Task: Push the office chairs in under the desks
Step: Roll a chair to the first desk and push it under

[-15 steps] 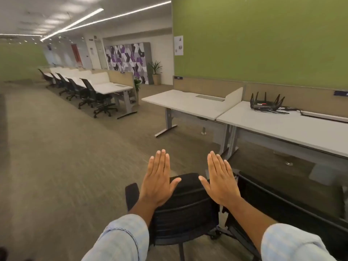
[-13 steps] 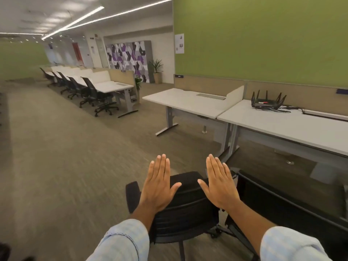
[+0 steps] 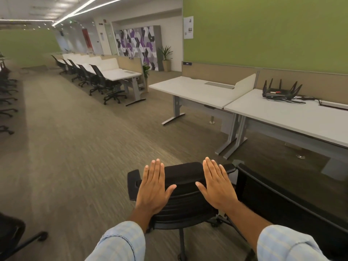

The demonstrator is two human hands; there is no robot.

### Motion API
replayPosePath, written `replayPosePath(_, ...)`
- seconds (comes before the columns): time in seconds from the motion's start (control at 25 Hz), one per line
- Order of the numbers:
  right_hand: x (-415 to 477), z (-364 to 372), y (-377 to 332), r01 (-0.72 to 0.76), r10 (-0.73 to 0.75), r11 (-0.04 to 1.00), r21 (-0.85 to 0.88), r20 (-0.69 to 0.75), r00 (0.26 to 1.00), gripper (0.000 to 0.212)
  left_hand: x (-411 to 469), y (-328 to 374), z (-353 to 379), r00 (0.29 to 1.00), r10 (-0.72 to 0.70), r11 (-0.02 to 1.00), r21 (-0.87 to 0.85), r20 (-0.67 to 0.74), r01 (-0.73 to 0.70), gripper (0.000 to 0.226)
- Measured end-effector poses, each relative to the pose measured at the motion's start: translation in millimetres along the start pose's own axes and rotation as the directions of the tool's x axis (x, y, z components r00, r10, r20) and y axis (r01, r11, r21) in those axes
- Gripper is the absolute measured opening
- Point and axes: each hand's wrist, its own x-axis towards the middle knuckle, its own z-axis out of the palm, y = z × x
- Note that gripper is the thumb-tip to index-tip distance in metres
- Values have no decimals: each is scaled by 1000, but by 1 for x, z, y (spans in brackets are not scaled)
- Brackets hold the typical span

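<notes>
1. Well, at the far left edge I see a row of dark chair bases (image 3: 7,110) on the carpet, mostly cut off by the frame, so I cannot count them.
2. Down in the bottom-left corner a black shape with a castor leg (image 3: 28,242) pokes in; it looks like part of another chair, but too little shows for me to be sure.
3. Further back, left of centre, a line of black office chairs (image 3: 99,80) sits against a long run of white desks (image 3: 120,74); the far end blurs together.
4. My left hand (image 3: 153,187) is spread flat, fingers straight and together, palm down over the left part of the black office chair (image 3: 185,204) directly in front of me. I cannot tell whether the palm touches it.
5. That chair stands on open carpet, near the closest desk legs and not under any desktop; its stem and base are partly hidden by my sleeves.
6. My right hand (image 3: 216,185) is equally flat and open over the chair's right part, holding nothing.
7. Just right of it a second dark chair back (image 3: 282,200) is cut by the frame edge.
8. Beyond, two pale desks (image 3: 203,91) stand end to end along the green wall; the right one carries a black router (image 3: 278,90) with trailing cables.
</notes>
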Motion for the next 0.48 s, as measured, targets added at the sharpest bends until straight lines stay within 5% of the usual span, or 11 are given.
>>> replayPosePath(0.48,68,2,53,344,-334,939,-29,176,926,95,53,-11,26,999,-9,999,-51,32,10,108)
